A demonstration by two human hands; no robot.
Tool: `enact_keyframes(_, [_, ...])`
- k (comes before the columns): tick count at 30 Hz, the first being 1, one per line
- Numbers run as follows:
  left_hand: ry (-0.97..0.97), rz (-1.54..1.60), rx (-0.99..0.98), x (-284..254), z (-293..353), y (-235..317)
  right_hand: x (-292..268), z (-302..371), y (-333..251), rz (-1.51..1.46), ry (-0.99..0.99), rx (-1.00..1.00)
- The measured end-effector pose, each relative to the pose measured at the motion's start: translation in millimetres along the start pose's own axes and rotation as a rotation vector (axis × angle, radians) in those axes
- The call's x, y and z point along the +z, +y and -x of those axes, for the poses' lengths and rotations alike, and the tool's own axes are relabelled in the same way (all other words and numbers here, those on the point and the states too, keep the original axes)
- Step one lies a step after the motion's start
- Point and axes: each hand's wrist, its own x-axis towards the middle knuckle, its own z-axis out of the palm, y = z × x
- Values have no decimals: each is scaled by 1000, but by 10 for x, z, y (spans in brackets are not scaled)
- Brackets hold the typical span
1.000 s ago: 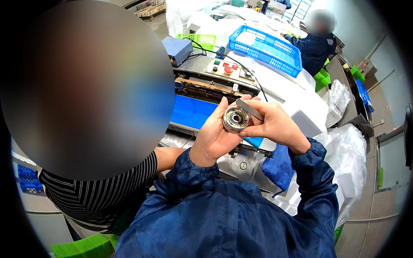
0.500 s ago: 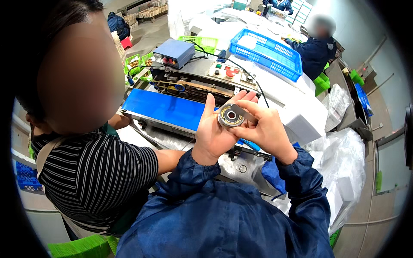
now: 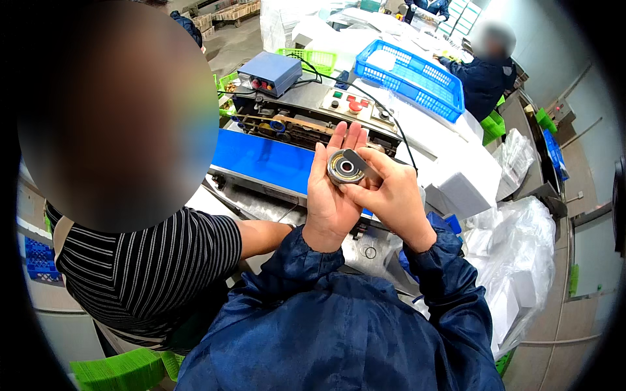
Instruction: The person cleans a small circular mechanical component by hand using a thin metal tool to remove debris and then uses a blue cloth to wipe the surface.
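My left hand [image 3: 327, 202] is palm up with its fingers stretched out. It holds a round metal wheel with a ball bearing in its centre [image 3: 345, 168] on the palm and fingers. From the right, my right hand [image 3: 394, 192] pinches a flat dark metal strip [image 3: 358, 161] whose end lies over the wheel's upper right face. My right thumb is at the wheel's lower edge; whether it touches the wheel I cannot tell. Both hands are above the front edge of a machine with a blue conveyor belt [image 3: 264, 159].
Behind my hands are the machine's control panel [image 3: 357, 104] and a blue-grey box with cables [image 3: 269, 73]. A blue crate [image 3: 414, 81] lies on the white-covered table. A person in a striped shirt [image 3: 150, 274] is close at my left. Plastic wrap [image 3: 521, 254] lies at right.
The metal strip has turned a little over the wheel and looks darker. Both hands stay together on the same things. The person at left has leaned closer to the machine, and my view has shifted slightly.
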Motion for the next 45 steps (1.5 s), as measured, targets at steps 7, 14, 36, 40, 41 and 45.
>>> enact_keyframes(7, [109, 68, -20, -24, -24, -3, -117, -33, -35, 34, -126, 110])
enact_keyframes(14, [223, 350, -232, 18, 5, 84, -456, -49, 181, -369, -70, 302])
enact_keyframes(36, [178, 269, -411, 23, 23, 60, -371, 25, 245, -447, -185, 180])
enact_keyframes(40, [287, 316, -366, 143, 22, 64, -503, 54, 276, -678, -88, 294])
enact_keyframes(41, [287, 320, -361, 125, 16, 70, -544, 70, 265, -763, -33, 318])
enact_keyframes(45, [277, 392, -326, 68, 12, 78, -608, 119, 311, -1288, 26, -96])
